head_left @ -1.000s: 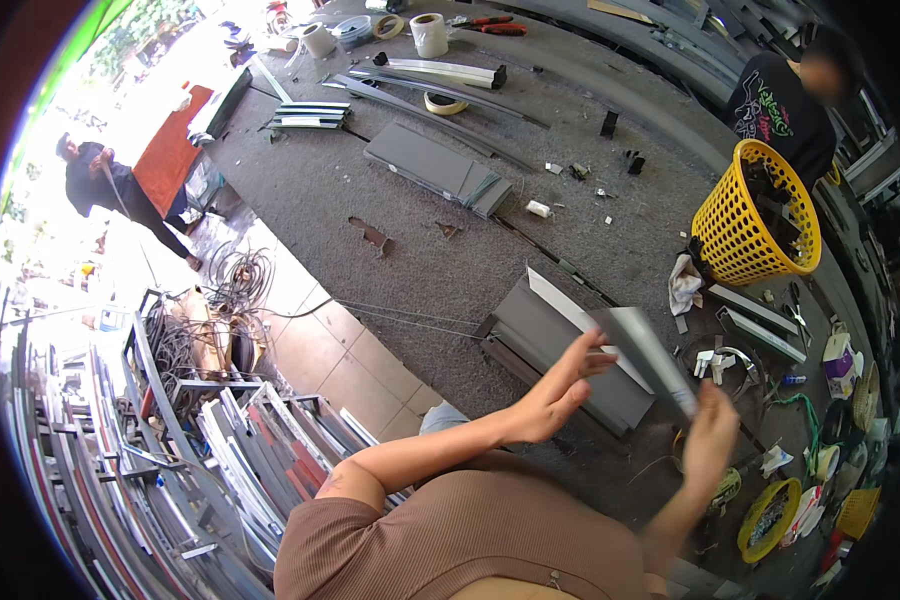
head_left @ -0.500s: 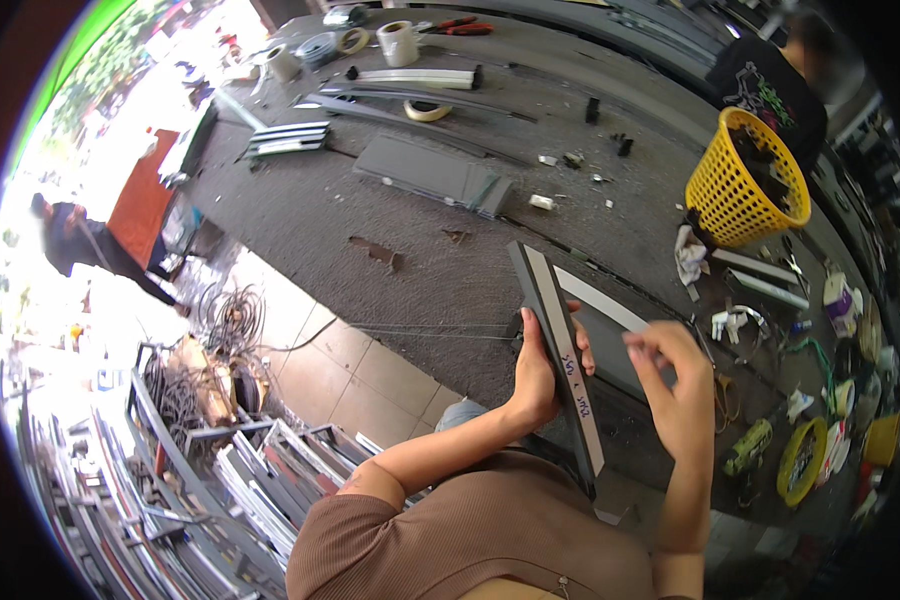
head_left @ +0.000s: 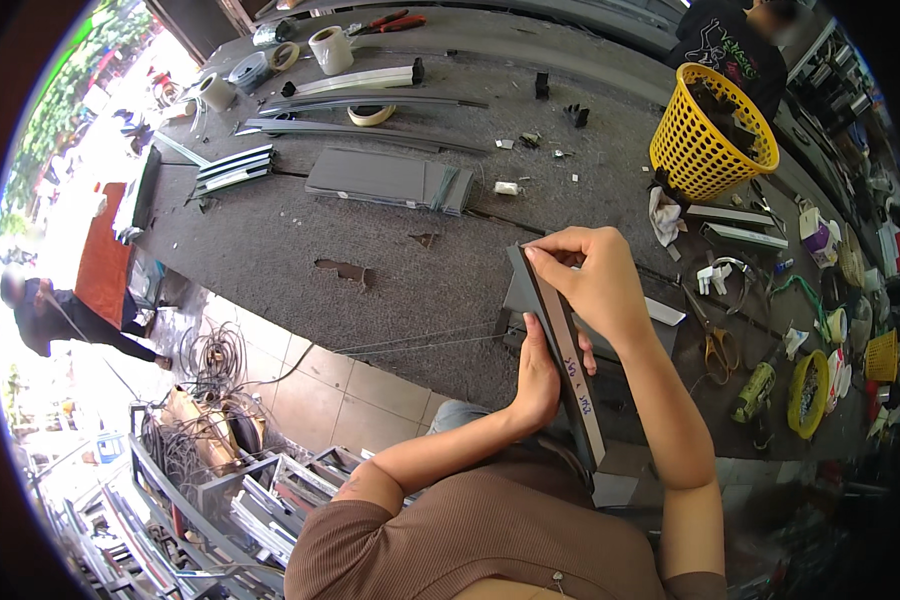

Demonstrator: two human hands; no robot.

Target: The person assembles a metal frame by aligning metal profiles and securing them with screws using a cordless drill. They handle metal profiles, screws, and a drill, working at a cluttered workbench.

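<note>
Grey metal profile (head_left: 562, 345) held by both hands; yellow basket (head_left: 712, 135) behind.

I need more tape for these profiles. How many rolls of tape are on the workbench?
4 that I can make out: a white roll at the far edge, a small roll left of it, a white roll at the far left corner, and a flat cream roll by the long profiles. Clutter may hide others.

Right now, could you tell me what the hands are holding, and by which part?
A long grey metal profile strip: the left hand grips its middle from the side, and the right hand pinches its far, upper end.
</note>
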